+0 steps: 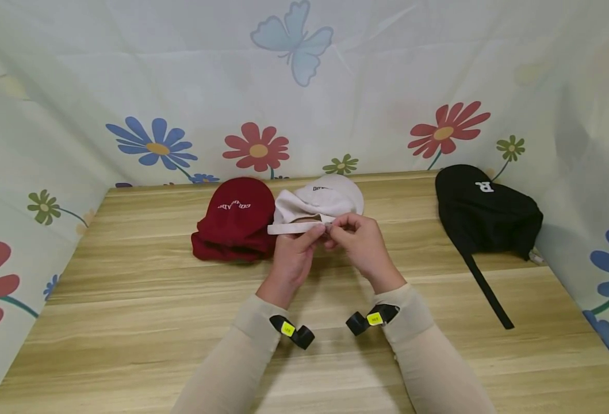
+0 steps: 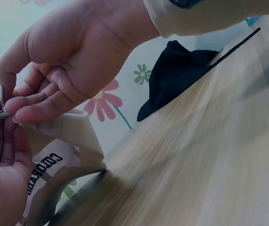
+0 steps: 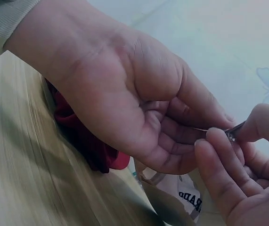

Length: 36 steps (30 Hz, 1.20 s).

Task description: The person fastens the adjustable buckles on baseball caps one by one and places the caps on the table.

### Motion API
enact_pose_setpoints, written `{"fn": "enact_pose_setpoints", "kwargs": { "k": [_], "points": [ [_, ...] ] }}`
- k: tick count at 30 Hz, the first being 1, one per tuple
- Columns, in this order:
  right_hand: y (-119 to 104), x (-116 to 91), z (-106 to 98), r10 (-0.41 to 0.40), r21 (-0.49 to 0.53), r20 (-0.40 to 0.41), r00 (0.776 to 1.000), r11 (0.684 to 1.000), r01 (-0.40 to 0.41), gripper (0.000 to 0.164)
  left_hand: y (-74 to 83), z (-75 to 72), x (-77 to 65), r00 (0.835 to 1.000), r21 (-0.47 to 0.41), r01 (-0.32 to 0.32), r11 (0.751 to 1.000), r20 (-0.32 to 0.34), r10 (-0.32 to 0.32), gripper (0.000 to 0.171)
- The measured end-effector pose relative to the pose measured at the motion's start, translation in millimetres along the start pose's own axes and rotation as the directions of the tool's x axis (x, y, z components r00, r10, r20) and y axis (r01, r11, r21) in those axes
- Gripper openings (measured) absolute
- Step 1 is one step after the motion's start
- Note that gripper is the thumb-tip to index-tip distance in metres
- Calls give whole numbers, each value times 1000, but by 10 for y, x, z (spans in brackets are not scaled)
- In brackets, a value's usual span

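A white baseball cap (image 1: 335,192) with dark lettering lies at the back middle of the table, its rear opening facing me. Thumb and fingers of my left hand (image 1: 292,261) pinch the cap's white back strap (image 1: 290,228) near its right end. My right hand (image 1: 364,248) meets it there and pinches the strap at a small metal buckle (image 3: 230,135). Fingertips of both hands nearly touch and cover much of the buckle. Inside the cap, the printed word COLORADO (image 2: 47,169) shows in part in the left wrist view.
A dark red cap (image 1: 237,215) lies directly left of the white cap. On the right stands a black cap (image 1: 482,210) with a white R, its long strap (image 1: 487,293) trailing toward the front. Flower-printed cloth (image 1: 195,69) walls the wooden table (image 1: 128,322) at the back and sides.
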State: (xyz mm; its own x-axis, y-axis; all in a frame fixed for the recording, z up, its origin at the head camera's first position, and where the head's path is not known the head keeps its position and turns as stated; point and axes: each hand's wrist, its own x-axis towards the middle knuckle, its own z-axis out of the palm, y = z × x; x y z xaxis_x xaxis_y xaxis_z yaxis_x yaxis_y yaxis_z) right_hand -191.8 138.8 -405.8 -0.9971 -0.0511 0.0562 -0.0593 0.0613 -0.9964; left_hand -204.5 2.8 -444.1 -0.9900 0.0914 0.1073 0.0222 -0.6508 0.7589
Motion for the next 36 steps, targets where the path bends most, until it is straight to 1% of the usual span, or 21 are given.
{"fn": "enact_pose_setpoints", "kwargs": {
  "k": [3, 8, 12, 16, 20, 22, 24, 28, 32, 36],
  "points": [
    [-1, 5, 5, 0, 37, 17, 1000, 999, -1, 11, 13, 15, -11, 1000, -37, 4, 999, -11, -5, 18],
    [2, 6, 2, 3, 143, 22, 1000, 990, -6, 9, 19, 36, -18, 998, -102, 2, 995, -58, -8, 16],
    [8, 3, -8, -16, 192, 28, 999, 981, 10, 10, 17, 62, -17, 995, -109, -20, 994, -103, 8, 14],
    [24, 5, -13, -24, 234, 34, 999, 972, 15, 7, 13, 87, -7, 988, -79, -52, 996, -150, 40, 14],
    [30, 8, -12, -28, 247, 33, 999, 969, 19, 12, 18, 105, -3, 980, -11, -73, 997, -188, 69, 22],
    [33, 10, -10, -31, 237, 26, 999, 971, 24, 12, 22, 113, -5, 976, 24, -70, 997, -206, 73, 23],
    [42, 12, -10, -29, 224, 19, 999, 974, 24, 9, 23, 118, -4, 974, 49, -60, 997, -215, 69, 19],
    [52, 11, -11, -26, 202, 7, 1000, 979, 24, 9, 16, 130, -10, 976, 57, -35, 998, -211, 46, 11],
    [58, 9, -2, -27, 217, -13, 1000, 976, 29, 10, 17, 124, -18, 981, 8, -26, 1000, -190, 27, 10],
    [56, 10, 4, -29, 259, -43, 999, 965, 39, 8, 56, 87, -20, 979, -86, 7, 996, -200, -24, 4]
  ]
}}
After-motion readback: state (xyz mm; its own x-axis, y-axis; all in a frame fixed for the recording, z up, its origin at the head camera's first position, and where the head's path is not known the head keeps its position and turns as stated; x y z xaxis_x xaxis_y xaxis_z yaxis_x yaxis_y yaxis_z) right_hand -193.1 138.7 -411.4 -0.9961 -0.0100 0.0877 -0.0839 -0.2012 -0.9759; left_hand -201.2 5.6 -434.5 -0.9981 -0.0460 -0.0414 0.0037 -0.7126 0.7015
